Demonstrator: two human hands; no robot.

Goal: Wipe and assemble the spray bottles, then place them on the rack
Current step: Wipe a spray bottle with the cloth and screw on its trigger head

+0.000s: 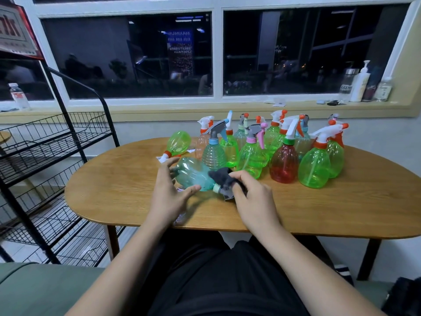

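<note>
Two spray bottles lie on their sides, one green bottle and one teal bottle. About a dozen more stand upright behind them, crowded so closely that the back row cannot be counted exactly. Among those standing there is a single red bottle, several green ones, and a few that are teal or pale orange. There is one dark cloth, one wooden table and one black wire rack with at least three shelves in view. Two hands show, the left hand and the right hand. The window ledge carries one water bottle at its left end and four containers at its right end, among them one white pump bottle.
</note>
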